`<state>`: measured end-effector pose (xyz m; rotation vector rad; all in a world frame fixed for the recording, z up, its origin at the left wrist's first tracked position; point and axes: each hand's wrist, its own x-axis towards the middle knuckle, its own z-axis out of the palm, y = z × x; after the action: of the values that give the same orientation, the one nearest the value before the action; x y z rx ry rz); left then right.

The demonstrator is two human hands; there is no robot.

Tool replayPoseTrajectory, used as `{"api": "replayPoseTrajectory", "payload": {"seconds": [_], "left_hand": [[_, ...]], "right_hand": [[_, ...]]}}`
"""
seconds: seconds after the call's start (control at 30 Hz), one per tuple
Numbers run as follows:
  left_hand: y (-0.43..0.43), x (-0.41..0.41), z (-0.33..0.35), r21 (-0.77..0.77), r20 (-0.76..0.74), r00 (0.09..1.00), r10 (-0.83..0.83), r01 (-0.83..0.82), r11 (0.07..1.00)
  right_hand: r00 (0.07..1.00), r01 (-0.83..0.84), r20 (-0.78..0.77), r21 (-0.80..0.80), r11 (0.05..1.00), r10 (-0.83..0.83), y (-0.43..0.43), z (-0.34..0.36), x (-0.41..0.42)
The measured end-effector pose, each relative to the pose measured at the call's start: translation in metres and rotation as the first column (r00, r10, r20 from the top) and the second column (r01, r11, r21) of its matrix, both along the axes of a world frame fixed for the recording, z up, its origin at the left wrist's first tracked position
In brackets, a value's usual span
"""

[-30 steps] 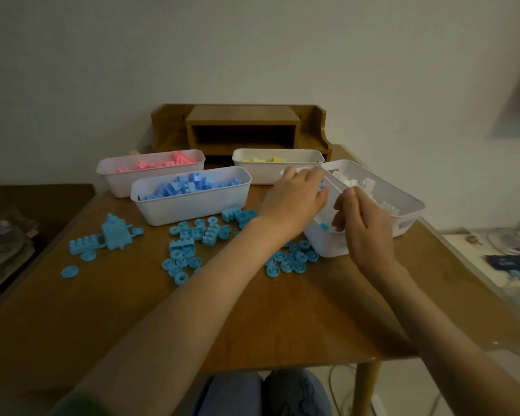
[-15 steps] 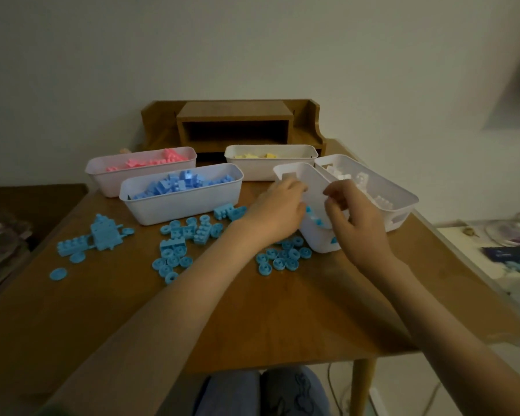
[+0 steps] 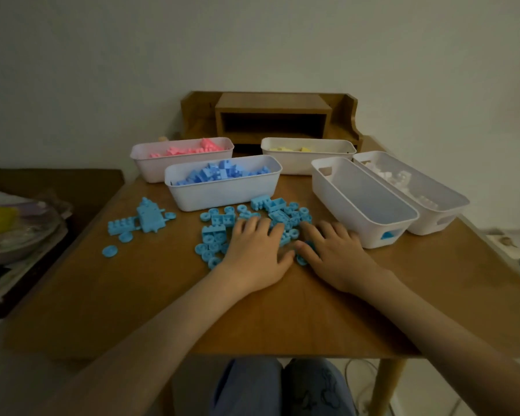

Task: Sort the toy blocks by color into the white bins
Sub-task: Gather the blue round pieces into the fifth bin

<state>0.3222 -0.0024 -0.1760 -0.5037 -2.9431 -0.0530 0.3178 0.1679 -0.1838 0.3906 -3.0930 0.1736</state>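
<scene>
Light-blue blocks and round pieces (image 3: 222,223) lie scattered on the wooden table (image 3: 252,310). My left hand (image 3: 257,253) and my right hand (image 3: 333,253) lie side by side, palms down, fingers spread over this pile. A second small group of light-blue pieces (image 3: 147,220) sits to the left. Right of my right hand stands a white bin (image 3: 360,202), upright, with a blue piece showing through its handle hole. Behind the pile is a bin of darker blue blocks (image 3: 222,183). Farther back are a pink-block bin (image 3: 182,156) and a yellow-block bin (image 3: 308,154). A bin of white blocks (image 3: 412,190) is at far right.
A wooden shelf unit (image 3: 272,118) stands against the wall behind the bins. To the left, a lower surface holds a stack of plates and papers (image 3: 12,235). Bare tabletop stretches in front of my hands to the near edge. My knees show beneath it.
Both hands let go of the tilted white bin, which now stands upright on the table. They dropped onto the light-blue pile, which has more pieces than before.
</scene>
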Motion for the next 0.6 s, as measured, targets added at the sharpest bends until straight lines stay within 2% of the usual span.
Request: {"api": "replayPoseTrajectory", "payload": {"seconds": [0.07,0.17,0.3,0.43,0.6], "left_hand": [[0.000,-0.001,-0.005,0.006,-0.066,0.997,-0.031,0.032,0.999],[0.001,-0.004,-0.008,0.064,-0.071,0.995,-0.073,0.078,0.995],[0.001,-0.004,-0.010,0.105,-0.093,0.991,-0.092,0.102,0.989],[0.000,-0.004,-0.011,0.183,-0.099,0.987,-0.130,0.146,0.972],[0.000,-0.002,-0.011,0.307,-0.123,0.990,-0.074,0.109,0.946]], "right_hand": [[0.996,-0.002,-0.091,0.005,1.000,0.002,-0.001,-0.001,-0.002],[0.981,-0.066,-0.180,0.038,0.997,0.071,-0.006,0.000,-0.004],[0.963,-0.175,-0.213,-0.021,0.984,0.166,-0.011,0.000,-0.007],[0.977,-0.120,-0.192,-0.126,0.985,0.095,-0.013,0.002,-0.008],[0.982,-0.034,-0.190,-0.191,0.981,-0.002,-0.014,0.002,-0.011]]}}
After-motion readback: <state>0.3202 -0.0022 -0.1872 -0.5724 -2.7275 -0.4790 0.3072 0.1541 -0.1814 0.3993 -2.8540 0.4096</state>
